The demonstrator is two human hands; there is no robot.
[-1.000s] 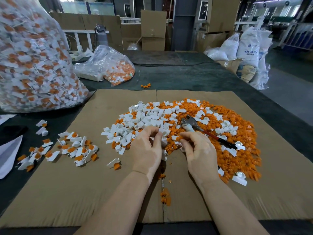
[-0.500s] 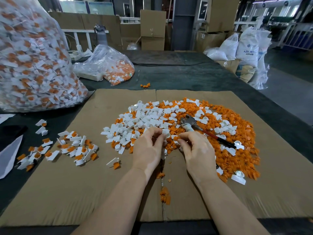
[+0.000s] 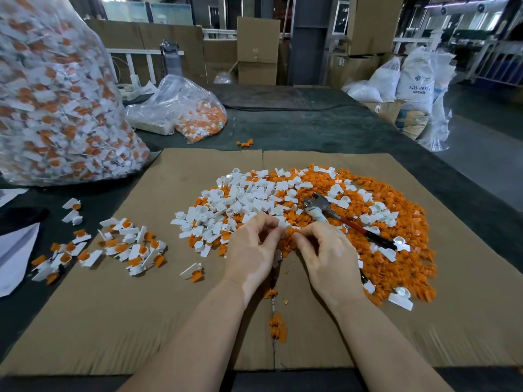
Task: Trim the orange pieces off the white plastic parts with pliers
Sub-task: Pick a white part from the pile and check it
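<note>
Cardboard (image 3: pixel 113 321) holds pliers (image 3: pixel 334 215), just beyond seemingly pinching hands (image 3: pixel 288 250).

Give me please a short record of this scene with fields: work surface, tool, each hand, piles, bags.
work surface: cardboard sheets on a dark table
tool: pliers, lying on the main pile, held by neither hand
left hand: pinches a small piece at the pile's near edge
right hand: pinches a small piece, fingertips close to the left's
main pile: mixed white and orange pieces
side pile: white parts with orange still attached, on the left
bags: large bag far left; small bag behind
</note>
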